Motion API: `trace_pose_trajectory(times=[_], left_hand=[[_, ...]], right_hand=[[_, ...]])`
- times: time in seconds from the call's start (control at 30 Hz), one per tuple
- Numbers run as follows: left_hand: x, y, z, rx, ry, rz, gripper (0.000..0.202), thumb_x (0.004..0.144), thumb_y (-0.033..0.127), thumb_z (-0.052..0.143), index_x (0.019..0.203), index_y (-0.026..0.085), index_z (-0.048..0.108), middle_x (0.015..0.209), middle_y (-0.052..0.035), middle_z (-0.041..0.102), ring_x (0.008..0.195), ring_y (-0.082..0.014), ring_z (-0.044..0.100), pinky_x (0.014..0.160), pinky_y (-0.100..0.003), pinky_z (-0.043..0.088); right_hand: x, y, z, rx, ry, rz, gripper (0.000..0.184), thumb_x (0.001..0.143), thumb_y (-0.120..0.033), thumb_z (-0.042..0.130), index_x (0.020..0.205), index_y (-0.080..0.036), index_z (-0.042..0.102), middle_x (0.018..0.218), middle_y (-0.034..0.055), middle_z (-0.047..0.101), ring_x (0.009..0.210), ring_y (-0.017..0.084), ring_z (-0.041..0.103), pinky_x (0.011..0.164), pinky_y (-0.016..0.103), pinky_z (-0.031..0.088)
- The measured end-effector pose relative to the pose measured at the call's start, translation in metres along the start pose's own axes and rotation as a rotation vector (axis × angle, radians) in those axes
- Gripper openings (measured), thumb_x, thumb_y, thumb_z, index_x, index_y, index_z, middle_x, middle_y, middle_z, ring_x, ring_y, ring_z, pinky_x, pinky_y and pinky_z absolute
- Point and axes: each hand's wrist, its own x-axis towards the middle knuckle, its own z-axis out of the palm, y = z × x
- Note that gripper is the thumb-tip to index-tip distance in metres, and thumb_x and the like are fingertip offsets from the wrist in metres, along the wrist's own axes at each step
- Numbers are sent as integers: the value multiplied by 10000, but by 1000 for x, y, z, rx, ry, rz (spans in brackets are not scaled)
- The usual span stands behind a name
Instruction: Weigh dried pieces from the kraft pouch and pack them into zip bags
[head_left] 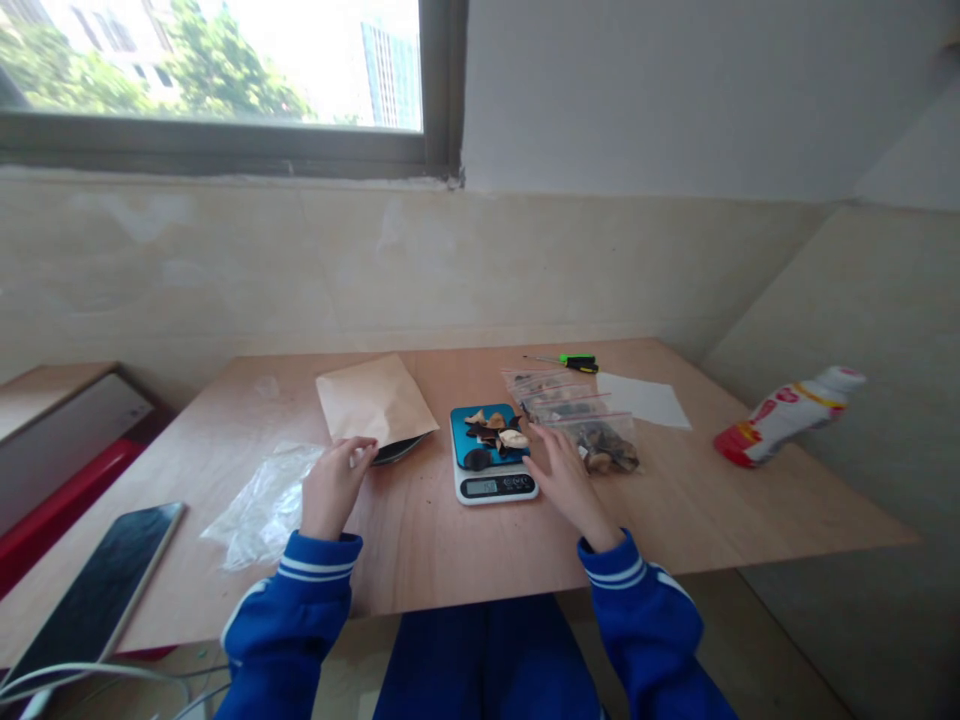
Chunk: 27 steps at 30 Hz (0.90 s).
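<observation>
A small kitchen scale (493, 484) with a blue top stands at the middle of the wooden table (420, 540), carrying several dark and pale dried pieces (495, 434). My right hand (562, 475) rests beside the scale's right edge, fingers stretched toward the pieces, holding nothing I can see. Just right of it lie clear zip bags (581, 415), one filled with dried pieces. My left hand (334, 485) is curled at the open mouth of a brown paper envelope (373, 400), fingertips on its lower edge. Both arms wear blue sleeves with white stripes.
A crumpled clear plastic bag (262, 505) lies left of my left hand. A dark tablet (97, 590) sits at the table's near left, with white cables below. At the back right are a green-handled screwdriver (574, 362) and white paper (643, 400). A white-red bottle (784, 415) lies far right.
</observation>
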Motion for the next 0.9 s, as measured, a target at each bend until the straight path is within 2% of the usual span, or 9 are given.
trace_pose_trajectory(times=[0.07, 0.1, 0.23, 0.37, 0.47, 0.57, 0.73, 0.8, 0.9], left_hand=[[-3, -10, 5, -45, -52, 38, 325, 855, 432, 461, 923, 213, 691, 974, -81, 698, 900, -231, 661, 809, -332, 485], [-6, -15, 6, -67, -42, 53, 343, 861, 435, 441, 947, 202, 679, 1003, -93, 688, 936, -237, 654, 854, -345, 481], [-25, -45, 4, -46, 137, 48, 389, 865, 438, 394, 1052, 189, 626, 1106, -127, 635, 1087, -281, 584, 971, -418, 435], [-50, -82, 0, 88, 221, -61, 399, 821, 413, 395, 1038, 165, 620, 1028, -142, 637, 1020, -320, 590, 939, -484, 443], [-64, -101, 0, 151, 190, -138, 460, 821, 446, 374, 1039, 128, 624, 975, -154, 636, 944, -319, 607, 905, -483, 458], [-70, -108, 0, 119, 142, -120, 504, 822, 507, 378, 1014, 120, 639, 988, -166, 638, 950, -313, 609, 906, -454, 466], [-73, -107, 2, 118, 111, -100, 554, 795, 573, 430, 1069, 150, 661, 1050, -156, 629, 1001, -319, 594, 918, -454, 462], [-74, -107, 3, 141, 124, -121, 535, 802, 567, 435, 1064, 171, 680, 1050, -146, 627, 989, -316, 597, 906, -455, 465], [-73, -100, -1, 155, 192, -140, 459, 833, 524, 434, 950, 179, 713, 970, -125, 660, 901, -300, 621, 840, -442, 487]], right_hand=[[10, 0, 4, -31, -49, 3, 409, 853, -259, 513, 1248, -156, 537, 1198, 155, 597, 1143, 312, 529, 969, 501, 432], [13, 1, 5, -38, -68, 10, 373, 853, -248, 511, 1209, -149, 565, 1167, 153, 617, 1115, 314, 544, 954, 499, 438], [10, 4, 7, -12, -68, 29, 278, 851, -229, 512, 1099, -169, 623, 1105, 125, 660, 1053, 298, 583, 936, 487, 447], [1, 6, 9, 23, -19, 43, 320, 852, -296, 537, 1147, -192, 602, 1117, 119, 650, 1072, 292, 582, 936, 481, 452], [-3, 4, 9, 50, 14, 52, 392, 856, -349, 536, 1211, -184, 564, 1159, 136, 627, 1110, 303, 563, 950, 494, 445], [-11, 0, 0, 87, 62, 73, 454, 861, -390, 531, 1265, -182, 521, 1206, 147, 601, 1134, 304, 548, 966, 503, 437], [-45, -1, -23, 153, 104, 160, 370, 888, -383, 492, 1203, -200, 558, 1187, 130, 610, 1112, 279, 554, 975, 499, 433], [-62, -3, -30, 188, 102, 203, 348, 894, -376, 483, 1183, -203, 572, 1185, 127, 612, 1110, 274, 555, 965, 489, 443], [-79, -17, -34, 251, 73, 243, 304, 904, -357, 479, 1151, -225, 598, 1152, 106, 631, 1089, 259, 566, 956, 464, 453]])
